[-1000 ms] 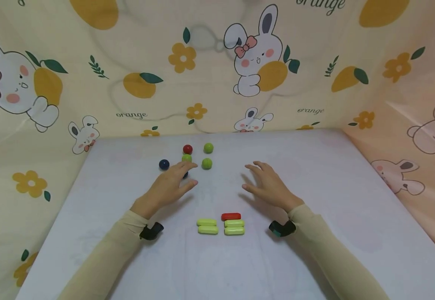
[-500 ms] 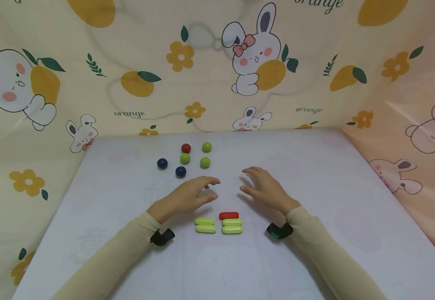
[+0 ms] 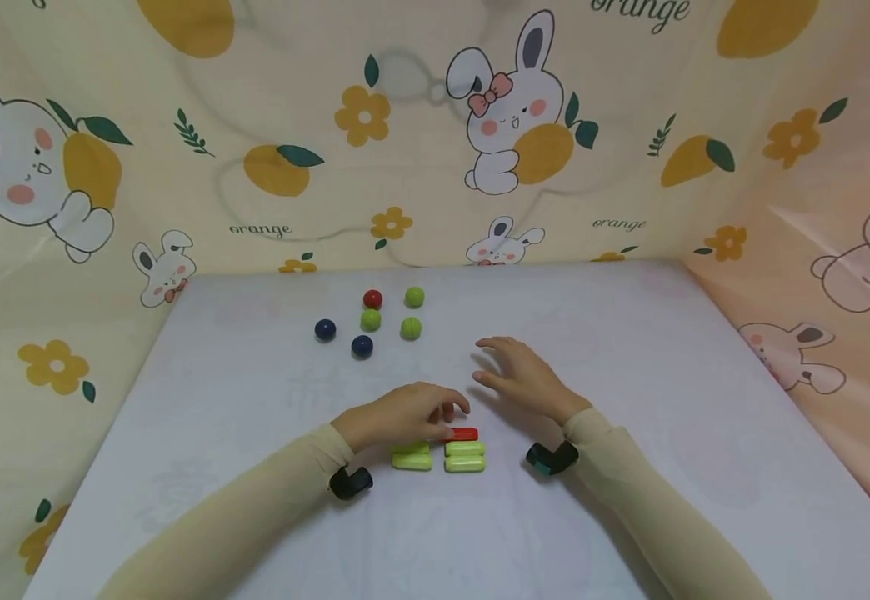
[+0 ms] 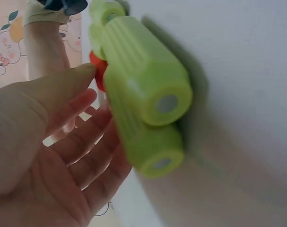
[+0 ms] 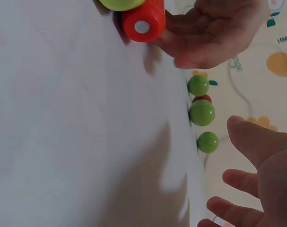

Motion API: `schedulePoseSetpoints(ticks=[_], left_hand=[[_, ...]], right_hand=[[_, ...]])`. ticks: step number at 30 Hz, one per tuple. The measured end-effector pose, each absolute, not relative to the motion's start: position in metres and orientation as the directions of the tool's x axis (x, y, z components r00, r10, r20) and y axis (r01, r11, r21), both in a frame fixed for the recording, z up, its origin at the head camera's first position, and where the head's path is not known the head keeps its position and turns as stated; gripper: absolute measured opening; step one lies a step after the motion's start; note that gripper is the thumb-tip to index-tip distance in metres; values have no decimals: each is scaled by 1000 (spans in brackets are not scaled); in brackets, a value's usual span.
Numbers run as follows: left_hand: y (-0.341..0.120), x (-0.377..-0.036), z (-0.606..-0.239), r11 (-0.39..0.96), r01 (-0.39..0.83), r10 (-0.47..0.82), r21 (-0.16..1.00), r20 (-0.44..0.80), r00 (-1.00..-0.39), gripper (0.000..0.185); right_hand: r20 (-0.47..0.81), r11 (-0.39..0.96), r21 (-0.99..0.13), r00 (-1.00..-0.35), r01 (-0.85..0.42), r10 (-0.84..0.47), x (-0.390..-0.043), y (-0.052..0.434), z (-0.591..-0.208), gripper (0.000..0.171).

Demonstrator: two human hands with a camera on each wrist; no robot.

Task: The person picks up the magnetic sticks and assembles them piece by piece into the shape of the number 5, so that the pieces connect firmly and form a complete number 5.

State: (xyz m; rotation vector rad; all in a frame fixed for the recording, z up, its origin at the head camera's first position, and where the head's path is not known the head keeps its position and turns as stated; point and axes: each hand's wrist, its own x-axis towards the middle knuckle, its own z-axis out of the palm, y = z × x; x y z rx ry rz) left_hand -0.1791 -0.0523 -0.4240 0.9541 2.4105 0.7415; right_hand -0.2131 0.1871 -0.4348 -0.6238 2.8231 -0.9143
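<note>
In the head view the left hand (image 3: 405, 414) hovers with relaxed, slightly bent fingers over the near cluster of pegs, fingertips just beside the red peg (image 3: 463, 434); no grip shows. The green pegs (image 3: 438, 457) lie touching the red peg on its near side. The right hand (image 3: 519, 377) floats open, beyond the red peg.

The left wrist view shows the left palm (image 4: 49, 156) open beside stacked green pegs.

The right wrist view shows the red peg's end (image 5: 142, 21) against curled fingers. A careless nudge could roll the round pegs apart.
</note>
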Motion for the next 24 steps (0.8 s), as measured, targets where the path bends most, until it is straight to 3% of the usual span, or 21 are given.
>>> schedulePoseSetpoints(ticks=[11, 24], left_hand=[[-49, -180, -427, 641, 505, 718, 577, -218, -661, 30], [-85, -201, -419, 626, 435, 662, 647, -147, -735, 23]], right_hand=[[4, 689, -653, -910, -316, -414, -225, 184, -440, 59], [-22, 622, -714, -879, -320, -477, -262, 152, -427, 56]])
